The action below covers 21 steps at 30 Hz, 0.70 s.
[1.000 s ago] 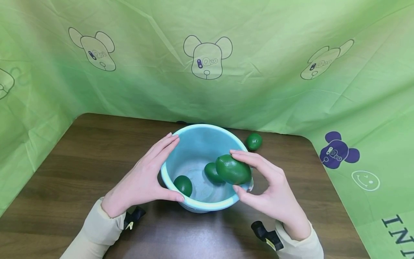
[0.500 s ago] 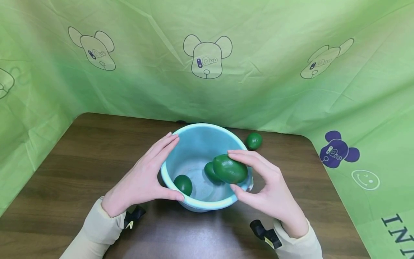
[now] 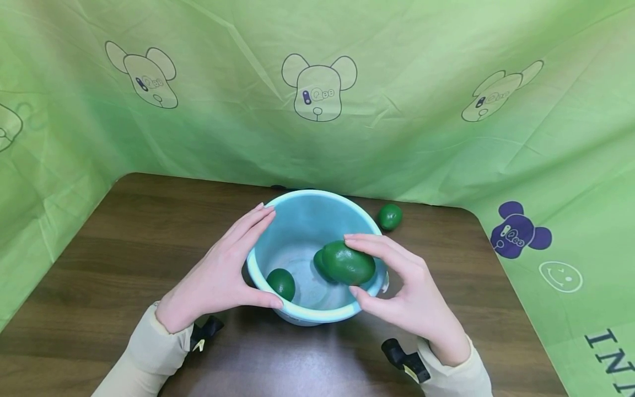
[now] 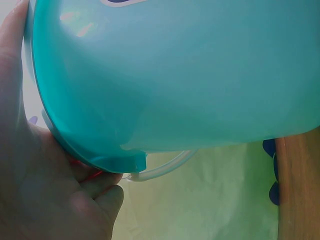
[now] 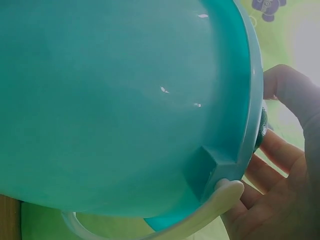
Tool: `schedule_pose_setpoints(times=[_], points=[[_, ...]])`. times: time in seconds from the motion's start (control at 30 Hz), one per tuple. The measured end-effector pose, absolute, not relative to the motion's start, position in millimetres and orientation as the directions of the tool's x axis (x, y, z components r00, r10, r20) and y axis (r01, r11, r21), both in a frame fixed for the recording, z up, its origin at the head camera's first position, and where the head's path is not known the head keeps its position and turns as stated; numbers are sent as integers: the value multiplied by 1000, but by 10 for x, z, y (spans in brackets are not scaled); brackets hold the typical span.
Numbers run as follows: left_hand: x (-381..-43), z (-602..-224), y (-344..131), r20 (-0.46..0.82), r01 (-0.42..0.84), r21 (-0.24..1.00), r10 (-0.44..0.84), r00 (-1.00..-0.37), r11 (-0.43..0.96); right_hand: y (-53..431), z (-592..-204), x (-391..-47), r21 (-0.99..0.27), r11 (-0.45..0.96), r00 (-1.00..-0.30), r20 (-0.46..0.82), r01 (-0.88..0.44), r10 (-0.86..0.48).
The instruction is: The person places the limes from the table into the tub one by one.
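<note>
In the head view, a light blue bucket stands at the middle of the table. My left hand holds its left rim, thumb at the front and fingertips over the edge. Between the thumb and fingers of my right hand, a large dark green lime is pinched inside the right part of the opening. It partly covers a second lime in the bucket. A third lime lies inside near the left wall. The right wrist view shows mostly the bucket's outer wall, with only a sliver of lime.
One more lime sits on the brown wooden table, behind the bucket to the right. A pale bucket handle hangs down in the right wrist view. Green printed cloth closes off the back and sides.
My right hand has shifted slightly left and down with the lime, which now overlaps more of the lime below it. My left hand and the bucket stay in place.
</note>
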<state>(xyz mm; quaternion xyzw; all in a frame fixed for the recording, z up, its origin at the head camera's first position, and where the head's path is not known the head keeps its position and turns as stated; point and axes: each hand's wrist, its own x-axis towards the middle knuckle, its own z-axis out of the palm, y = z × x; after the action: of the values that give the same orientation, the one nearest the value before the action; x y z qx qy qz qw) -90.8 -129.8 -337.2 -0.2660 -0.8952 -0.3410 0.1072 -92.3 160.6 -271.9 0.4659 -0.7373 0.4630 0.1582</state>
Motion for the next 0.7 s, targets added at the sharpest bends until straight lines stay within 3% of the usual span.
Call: schedule_pose_setpoints(times=[0.7], points=[[-902,-3359,-1297,372,550,558,406,-835,621,1579,-2740,-882,-569,154,-546,623,-808,-560]])
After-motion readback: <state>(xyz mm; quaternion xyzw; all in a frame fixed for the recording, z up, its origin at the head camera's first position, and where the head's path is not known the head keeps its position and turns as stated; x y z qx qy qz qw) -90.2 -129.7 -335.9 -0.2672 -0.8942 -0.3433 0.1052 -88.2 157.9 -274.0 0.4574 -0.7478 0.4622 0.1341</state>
